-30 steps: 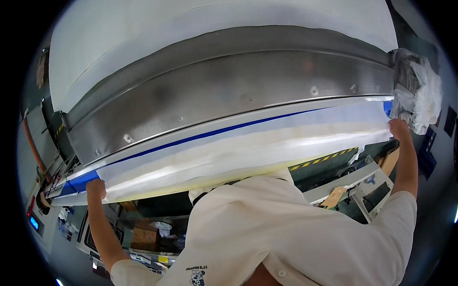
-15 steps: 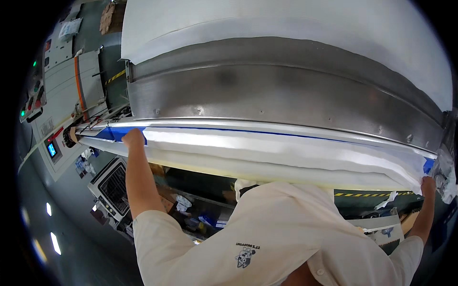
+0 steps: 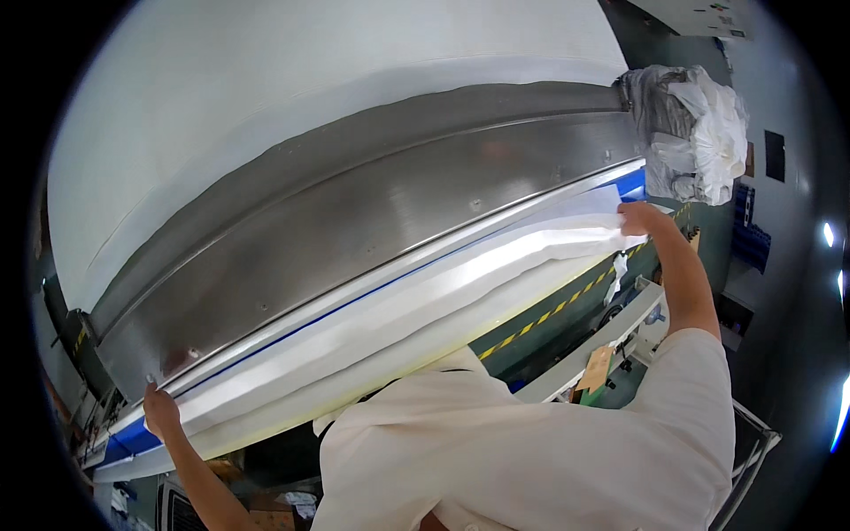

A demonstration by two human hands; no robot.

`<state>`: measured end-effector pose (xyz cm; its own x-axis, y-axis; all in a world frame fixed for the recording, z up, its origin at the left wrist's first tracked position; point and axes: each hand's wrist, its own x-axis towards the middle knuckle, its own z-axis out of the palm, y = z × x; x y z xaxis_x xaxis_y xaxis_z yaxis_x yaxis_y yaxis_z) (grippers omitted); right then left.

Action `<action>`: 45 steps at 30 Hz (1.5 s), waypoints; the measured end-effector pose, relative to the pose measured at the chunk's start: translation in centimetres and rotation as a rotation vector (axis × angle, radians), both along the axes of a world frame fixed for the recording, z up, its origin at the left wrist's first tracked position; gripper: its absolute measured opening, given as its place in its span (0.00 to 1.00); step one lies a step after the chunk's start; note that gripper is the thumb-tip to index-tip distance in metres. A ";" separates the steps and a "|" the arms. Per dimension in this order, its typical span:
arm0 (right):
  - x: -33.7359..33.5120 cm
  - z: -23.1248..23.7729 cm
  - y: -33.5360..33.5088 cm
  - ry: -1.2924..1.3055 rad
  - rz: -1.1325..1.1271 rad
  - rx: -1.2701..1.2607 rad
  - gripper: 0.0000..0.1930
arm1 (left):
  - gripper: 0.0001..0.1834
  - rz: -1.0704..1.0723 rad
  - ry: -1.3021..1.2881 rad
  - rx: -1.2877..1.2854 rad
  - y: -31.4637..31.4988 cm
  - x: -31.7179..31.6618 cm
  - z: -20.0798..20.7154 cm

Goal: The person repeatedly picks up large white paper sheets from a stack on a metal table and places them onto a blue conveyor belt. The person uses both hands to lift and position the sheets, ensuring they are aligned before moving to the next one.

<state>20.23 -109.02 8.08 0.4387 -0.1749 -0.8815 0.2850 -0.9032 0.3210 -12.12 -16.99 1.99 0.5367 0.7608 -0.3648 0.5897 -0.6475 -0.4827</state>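
A long, thin white sheet (image 3: 381,305) lies stretched lengthwise along the front of a metal machine. My right hand (image 3: 639,219) is closed on its right end, where the sheet bunches into folds. At the left end, my left hand (image 3: 161,413) pinches the sheet's corner close to the metal edge; its fingertips are partly hidden. Beneath the sheet runs a blue strip (image 3: 133,441), seen past both ends and as a thin line along the far edge. A silver rail (image 3: 407,264) borders it.
Beyond the rail rises a broad steel plate (image 3: 381,199), with a large white sheet of material (image 3: 336,53) above it. A plastic-wrapped bundle (image 3: 699,133) stands at the right end. Below are a yellow-black floor stripe (image 3: 549,314) and a white frame (image 3: 575,363).
My view has swung toward the right end, bringing the wrapped bundle into sight. The right hand has lifted the sheet's right end; the left has shifted to the rail's edge.
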 end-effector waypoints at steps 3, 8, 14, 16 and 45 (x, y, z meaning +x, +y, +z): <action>-0.5 -0.5 -0.6 0.093 0.014 0.022 0.25 | 0.15 -0.116 -0.052 -0.054 -0.2 1.1 -1.6; 0.0 -2.8 3.3 0.152 0.103 0.041 0.26 | 0.15 -0.115 -0.077 -0.082 -0.5 2.3 -0.5; -1.3 -1.9 12.0 0.294 0.155 0.129 0.23 | 0.13 -0.264 -0.426 -0.220 -3.3 3.9 -0.2; -2.7 -1.7 13.6 0.286 0.183 0.195 0.22 | 0.11 -0.338 -0.591 -0.468 -9.1 6.1 0.2; -6.4 -6.4 29.1 0.211 0.204 0.577 0.16 | 0.11 -0.190 -0.964 -0.535 -8.8 5.4 -2.4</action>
